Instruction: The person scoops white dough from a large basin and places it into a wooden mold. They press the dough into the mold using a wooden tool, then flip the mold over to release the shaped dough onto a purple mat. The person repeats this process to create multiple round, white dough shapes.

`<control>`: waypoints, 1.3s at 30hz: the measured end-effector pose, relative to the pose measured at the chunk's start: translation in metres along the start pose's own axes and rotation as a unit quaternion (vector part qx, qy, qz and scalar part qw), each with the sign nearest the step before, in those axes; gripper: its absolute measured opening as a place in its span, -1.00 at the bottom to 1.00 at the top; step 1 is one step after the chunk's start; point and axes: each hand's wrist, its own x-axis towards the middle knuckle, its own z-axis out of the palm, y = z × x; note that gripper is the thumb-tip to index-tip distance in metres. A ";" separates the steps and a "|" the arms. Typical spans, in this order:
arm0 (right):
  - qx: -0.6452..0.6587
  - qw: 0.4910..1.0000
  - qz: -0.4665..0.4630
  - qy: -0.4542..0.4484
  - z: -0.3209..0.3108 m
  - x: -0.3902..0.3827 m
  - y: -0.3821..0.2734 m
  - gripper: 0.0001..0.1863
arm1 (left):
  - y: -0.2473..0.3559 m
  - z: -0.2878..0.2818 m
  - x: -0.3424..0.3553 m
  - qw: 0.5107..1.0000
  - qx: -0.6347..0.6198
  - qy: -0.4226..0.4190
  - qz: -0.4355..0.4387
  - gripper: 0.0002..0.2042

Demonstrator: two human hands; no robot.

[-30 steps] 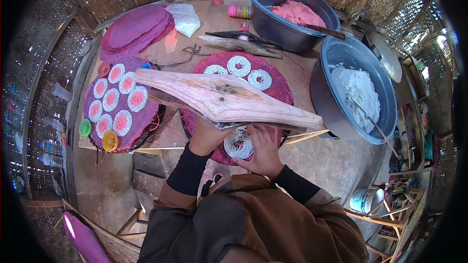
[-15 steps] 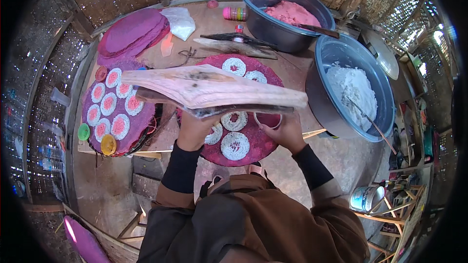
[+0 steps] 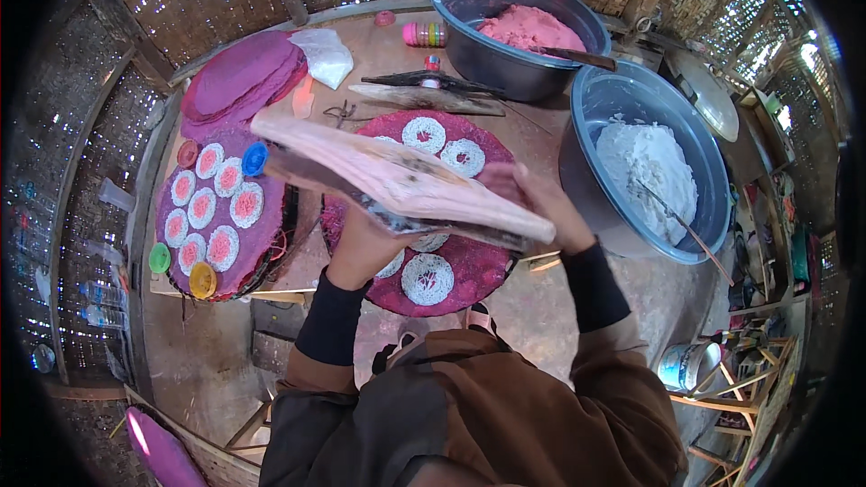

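In the head view, my left hand (image 3: 365, 248) grips a long, pale wooden press (image 3: 397, 171) from below. My right hand (image 3: 541, 198) is raised at the press's right part, its fingers blurred and partly hidden. Under the press lies a round magenta mat (image 3: 478, 271) with several white lattice rings (image 3: 428, 278). At the left, a purple mat (image 3: 248, 261) bears several white discs with pink centres (image 3: 224, 252) and coloured plastic rings (image 3: 204, 279).
A basin of pink dough (image 3: 532, 32) stands at the back, a basin of white dough (image 3: 645, 180) at the right. Behind are stacked purple sheets (image 3: 234, 72), a white bag (image 3: 325, 59), dark sticks (image 3: 388, 79) and a striped cylinder (image 3: 424, 34). A bucket (image 3: 686, 365) stands lower right.
My right hand has risen from the magenta mat, where it held a round ring half a second ago, up to the press. The press has shifted and tilts down more toward the right.
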 end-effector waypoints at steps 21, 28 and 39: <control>-0.067 0.991 -0.086 0.076 -0.030 -0.099 -0.010 -0.56 | -0.073 0.180 -0.020 0.840 0.517 -0.123 0.106 -0.63; -0.026 0.993 -0.089 0.068 -0.036 -0.101 -0.010 -0.56 | -0.063 0.171 -0.035 0.832 0.504 -0.149 0.180 -0.77; -0.102 0.990 -0.056 0.085 -0.029 -0.090 -0.003 -0.52 | -0.051 0.044 -0.102 0.730 0.510 -0.355 0.284 -0.64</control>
